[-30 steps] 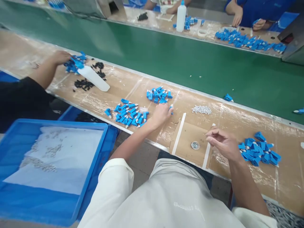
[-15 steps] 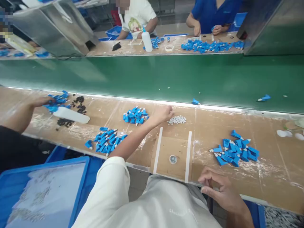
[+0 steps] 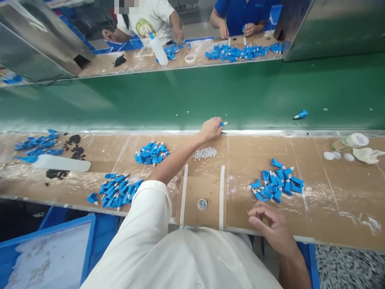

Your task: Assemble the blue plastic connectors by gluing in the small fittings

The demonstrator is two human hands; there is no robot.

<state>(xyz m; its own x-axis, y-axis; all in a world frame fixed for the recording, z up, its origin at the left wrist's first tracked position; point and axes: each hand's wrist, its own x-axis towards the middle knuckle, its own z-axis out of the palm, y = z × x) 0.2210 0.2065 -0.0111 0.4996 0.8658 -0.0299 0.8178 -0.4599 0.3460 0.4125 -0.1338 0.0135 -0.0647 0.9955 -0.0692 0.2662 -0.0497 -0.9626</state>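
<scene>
My left hand [image 3: 211,129] reaches across to the far table edge, its fingertips closed on a small blue plastic part [image 3: 222,124] with a white tip. Most of that part is hidden behind the fingers. My right hand [image 3: 272,228] hovers by the near edge, loosely curled, thumb and fingertips slightly apart with nothing visible between them. Just beyond it is a pile of similar blue parts [image 3: 276,182]. Below my left wrist lies a cluster of small pale grey beads [image 3: 205,153]. A small clear round dish [image 3: 202,204] sits between two white tape strips [image 3: 221,196].
More blue part piles [image 3: 152,153] lie left of my forearm. A white squeeze bottle [image 3: 61,162] lies beside black bits [image 3: 75,146]. Beyond the edge runs a green surface [image 3: 255,88] bearing a stray blue part [image 3: 301,114]. A jar [image 3: 356,139] is at right. Two people work opposite.
My left hand has moved from beside the beads to the far edge and taken hold of the blue part there. The view has shifted right. The neighbour's hand has left view at left.
</scene>
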